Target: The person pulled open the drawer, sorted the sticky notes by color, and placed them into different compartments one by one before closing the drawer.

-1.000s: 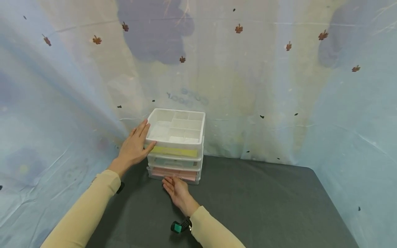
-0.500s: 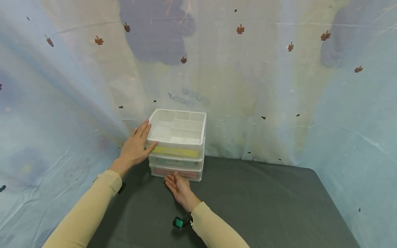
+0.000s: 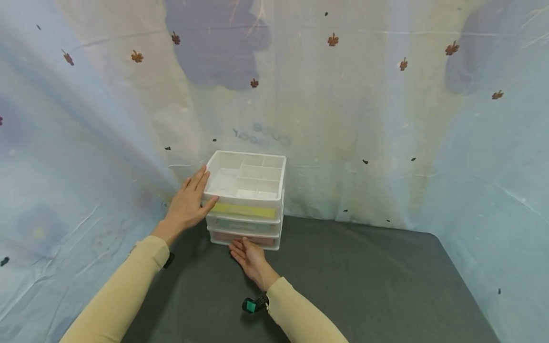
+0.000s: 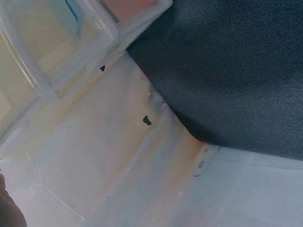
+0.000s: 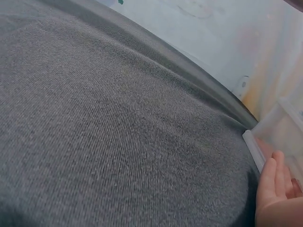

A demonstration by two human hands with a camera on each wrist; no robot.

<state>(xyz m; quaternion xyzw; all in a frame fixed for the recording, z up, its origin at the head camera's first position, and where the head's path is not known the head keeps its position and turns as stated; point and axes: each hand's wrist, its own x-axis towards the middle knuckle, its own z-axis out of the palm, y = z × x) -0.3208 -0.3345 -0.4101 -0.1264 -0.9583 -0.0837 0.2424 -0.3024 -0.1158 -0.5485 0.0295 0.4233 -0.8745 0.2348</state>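
Observation:
A small white storage unit (image 3: 282, 209) with several clear drawers stands on the dark surface, its divided tray top (image 3: 246, 196) uppermost. Something yellow (image 3: 244, 210) shows through the upper drawer, and something pink through the bottom drawer (image 3: 268, 241). My left hand (image 3: 185, 205) rests against the unit's upper left front corner, fingers straight along its side. At the bottom drawer's front, my right hand (image 3: 250, 259) touches it palm up with relaxed fingers (image 5: 268, 177). In the left wrist view, only a bit of my left hand (image 4: 10, 208) shows at the edge.
Dark grey cloth (image 3: 364, 276) covers the table around the unit. A pale patterned curtain (image 3: 334, 119) hangs close behind the unit and along both sides. The tabletop stretches to the right as far as a rounded back corner (image 3: 429, 234).
The bottom drawer, sticking out a little at first, has slid back level with the ones above. My right hand has moved slightly forward with it; my left hand has kept its place.

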